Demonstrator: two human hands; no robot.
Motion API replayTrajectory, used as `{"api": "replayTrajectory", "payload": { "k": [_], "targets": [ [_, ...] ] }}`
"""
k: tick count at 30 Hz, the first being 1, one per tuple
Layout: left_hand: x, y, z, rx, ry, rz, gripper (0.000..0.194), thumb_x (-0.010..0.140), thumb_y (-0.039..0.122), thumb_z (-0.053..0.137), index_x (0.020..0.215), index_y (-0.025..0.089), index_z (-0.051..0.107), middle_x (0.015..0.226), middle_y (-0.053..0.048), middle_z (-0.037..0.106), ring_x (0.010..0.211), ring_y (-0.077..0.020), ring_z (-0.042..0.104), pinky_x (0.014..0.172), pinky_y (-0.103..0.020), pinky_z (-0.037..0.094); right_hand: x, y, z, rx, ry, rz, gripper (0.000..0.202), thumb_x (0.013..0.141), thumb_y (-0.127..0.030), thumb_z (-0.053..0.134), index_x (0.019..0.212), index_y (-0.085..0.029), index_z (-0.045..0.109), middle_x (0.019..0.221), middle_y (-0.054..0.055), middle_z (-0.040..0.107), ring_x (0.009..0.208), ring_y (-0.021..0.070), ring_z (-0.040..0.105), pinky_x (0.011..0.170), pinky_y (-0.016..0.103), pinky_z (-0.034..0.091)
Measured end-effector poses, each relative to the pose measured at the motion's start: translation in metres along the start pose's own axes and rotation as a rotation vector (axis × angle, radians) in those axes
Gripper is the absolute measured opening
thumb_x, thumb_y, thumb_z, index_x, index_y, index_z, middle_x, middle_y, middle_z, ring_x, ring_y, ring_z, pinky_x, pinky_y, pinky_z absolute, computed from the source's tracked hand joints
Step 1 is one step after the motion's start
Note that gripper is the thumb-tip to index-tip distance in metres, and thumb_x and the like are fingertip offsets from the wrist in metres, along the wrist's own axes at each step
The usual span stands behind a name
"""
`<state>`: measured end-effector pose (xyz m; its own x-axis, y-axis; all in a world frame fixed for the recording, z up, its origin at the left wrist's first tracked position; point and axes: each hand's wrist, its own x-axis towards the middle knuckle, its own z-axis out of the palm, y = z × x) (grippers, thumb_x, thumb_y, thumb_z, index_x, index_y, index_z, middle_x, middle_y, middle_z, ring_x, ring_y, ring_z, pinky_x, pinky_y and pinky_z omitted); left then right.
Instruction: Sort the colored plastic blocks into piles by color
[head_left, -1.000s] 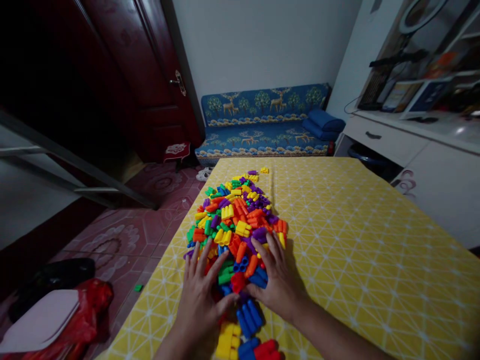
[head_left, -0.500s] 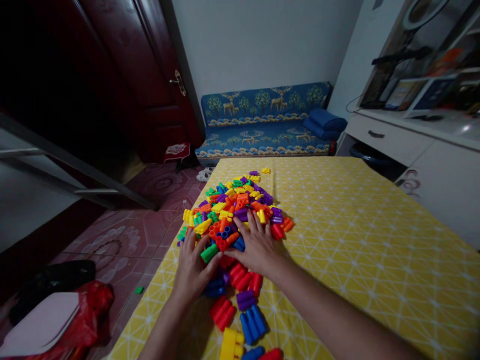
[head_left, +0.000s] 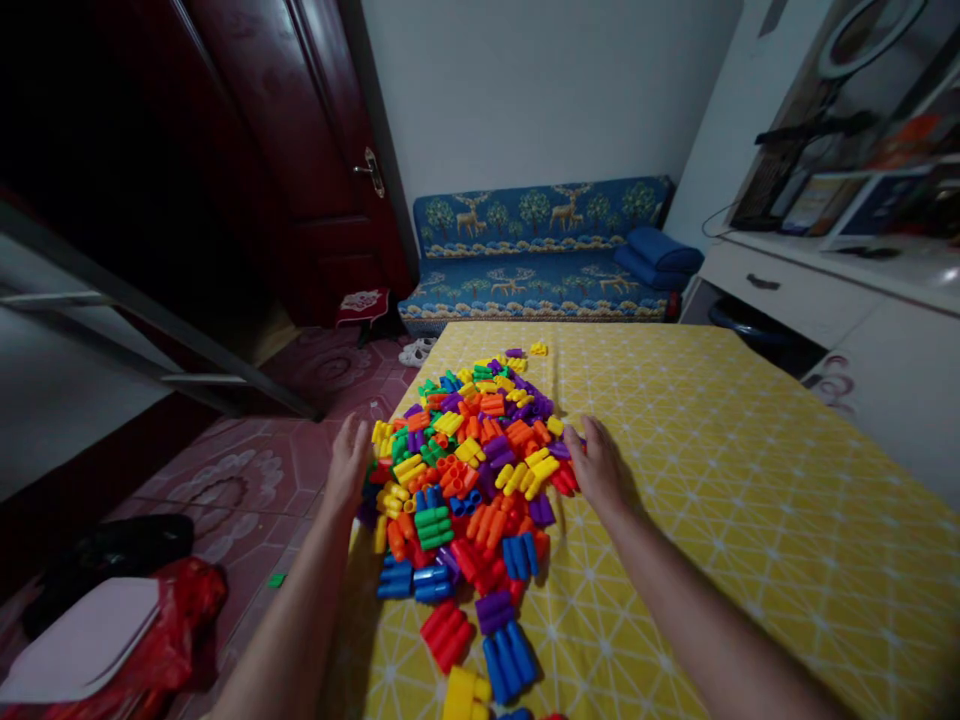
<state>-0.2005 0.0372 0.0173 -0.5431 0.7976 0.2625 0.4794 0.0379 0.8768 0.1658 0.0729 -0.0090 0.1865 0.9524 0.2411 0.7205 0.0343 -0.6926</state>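
A heap of plastic building blocks [head_left: 457,470] in red, orange, yellow, green, blue and purple lies spread over the left part of the table. My left hand [head_left: 350,462] stands at the heap's left side, its fingers stretched out and partly foreshortened, close to the yellow blocks there. On the opposite side, my right hand [head_left: 598,468] is open, fingertips against or very near the purple and red blocks at the edge. Neither hand holds a block. Nearer to me lie a red block [head_left: 448,634], a blue block [head_left: 510,661] and a yellow block [head_left: 466,692].
A yellow patterned cloth [head_left: 712,480] covers the table. Behind it stands a blue sofa [head_left: 525,270]; a white cabinet [head_left: 847,310] is at right. On the floor at left lie a green block [head_left: 276,580] and a red bag [head_left: 191,620] beside a pale lid-like panel [head_left: 82,640].
My hands have drawn apart from the middle of the heap to its left and right sides. More blocks show in the middle and front, and the view has shifted slightly.
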Motion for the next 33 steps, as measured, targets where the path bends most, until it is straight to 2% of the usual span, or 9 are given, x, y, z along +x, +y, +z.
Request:
{"api": "replayTrajectory", "payload": {
  "k": [3, 6, 9, 12, 15, 19, 22, 27, 33],
  "targets": [
    [0.025, -0.015, 0.022, -0.123, -0.168, -0.162, 0.067, 0.088, 0.068, 0.042, 0.129, 0.019, 0.062, 0.143, -0.012, 0.056, 0.136, -0.0297, 0.048, 0.112, -0.043, 0.040, -0.014, -0.022, 0.024, 0.045, -0.113, -0.035, 0.071, 0.096, -0.060, 0.032, 0.149, -0.014, 0.039, 0.155, 0.016, 0.038, 0.145, 0.0315, 0.031, 0.119, 0.051, 0.026],
    [0.028, -0.023, 0.030, -0.170, -0.257, -0.154, 0.072, 0.085, 0.073, 0.044, 0.129, 0.019, 0.063, 0.141, -0.011, 0.058, 0.136, -0.0308, 0.048, 0.113, -0.043, 0.039, -0.034, -0.044, 0.033, 0.132, -0.195, -0.137, 0.078, 0.093, -0.064, 0.039, 0.155, -0.018, 0.029, 0.162, 0.012, 0.025, 0.150, 0.0318, 0.019, 0.121, 0.051, 0.021],
    [0.023, -0.027, 0.027, -0.189, -0.294, -0.138, 0.078, 0.083, 0.077, 0.044, 0.132, 0.019, 0.062, 0.142, -0.012, 0.057, 0.137, -0.0321, 0.046, 0.113, -0.045, 0.038, -0.038, -0.049, 0.028, 0.255, -0.295, -0.278, 0.062, 0.095, -0.057, 0.042, 0.149, -0.026, 0.041, 0.159, 0.006, 0.033, 0.148, 0.0272, 0.027, 0.121, 0.048, 0.024],
    [0.019, -0.026, 0.024, -0.167, -0.287, -0.127, 0.080, 0.081, 0.079, 0.044, 0.131, 0.019, 0.064, 0.143, -0.011, 0.057, 0.138, -0.0325, 0.045, 0.115, -0.044, 0.035, -0.018, -0.039, 0.023, 0.399, -0.113, -0.286, 0.043, 0.100, -0.043, 0.034, 0.124, -0.024, 0.065, 0.141, 0.008, 0.055, 0.133, 0.0217, 0.049, 0.113, 0.040, 0.037],
    [0.015, -0.020, 0.023, -0.174, -0.262, -0.117, 0.081, 0.080, 0.079, 0.044, 0.129, 0.018, 0.065, 0.139, -0.011, 0.060, 0.134, -0.0323, 0.050, 0.114, -0.042, 0.036, 0.011, -0.023, 0.024, 0.382, 0.122, -0.255, 0.032, 0.094, -0.025, 0.039, 0.098, -0.019, 0.070, 0.110, 0.011, 0.067, 0.109, 0.0206, 0.061, 0.100, 0.037, 0.048],
    [0.012, -0.014, 0.023, -0.166, -0.232, -0.128, 0.082, 0.080, 0.079, 0.042, 0.127, 0.016, 0.066, 0.131, -0.012, 0.066, 0.125, -0.0315, 0.058, 0.107, -0.042, 0.044, 0.031, 0.000, 0.021, 0.090, 0.076, -0.298, 0.025, 0.079, -0.008, 0.047, 0.090, -0.019, 0.068, 0.099, 0.009, 0.066, 0.100, 0.0202, 0.062, 0.094, 0.035, 0.049],
    [0.011, -0.015, 0.024, -0.161, -0.224, -0.128, 0.083, 0.079, 0.079, 0.044, 0.126, 0.015, 0.066, 0.127, -0.012, 0.068, 0.117, -0.0303, 0.063, 0.100, -0.040, 0.049, 0.031, 0.014, 0.008, -0.206, 0.054, -0.266, 0.030, 0.083, -0.015, 0.054, 0.111, -0.015, 0.065, 0.116, 0.014, 0.063, 0.113, 0.0250, 0.057, 0.100, 0.040, 0.043],
    [0.012, -0.022, 0.024, -0.160, -0.203, -0.141, 0.079, 0.079, 0.076, 0.049, 0.126, 0.016, 0.066, 0.120, -0.011, 0.071, 0.104, -0.0280, 0.069, 0.083, -0.035, 0.057, 0.041, 0.055, -0.028, -0.534, 0.038, -0.060, 0.051, 0.092, -0.043, 0.053, 0.134, -0.014, 0.054, 0.138, 0.018, 0.053, 0.128, 0.0315, 0.047, 0.107, 0.048, 0.034],
    [0.011, -0.016, 0.022, -0.134, -0.203, -0.141, 0.069, 0.084, 0.069, 0.049, 0.125, 0.017, 0.067, 0.111, -0.009, 0.074, 0.100, -0.0268, 0.070, 0.079, -0.034, 0.059, 0.055, 0.160, -0.113, -0.673, -0.078, 0.127, 0.063, 0.095, -0.057, 0.036, 0.150, -0.025, 0.039, 0.158, 0.012, 0.034, 0.145, 0.0305, 0.027, 0.113, 0.054, 0.025]
  ]
}}
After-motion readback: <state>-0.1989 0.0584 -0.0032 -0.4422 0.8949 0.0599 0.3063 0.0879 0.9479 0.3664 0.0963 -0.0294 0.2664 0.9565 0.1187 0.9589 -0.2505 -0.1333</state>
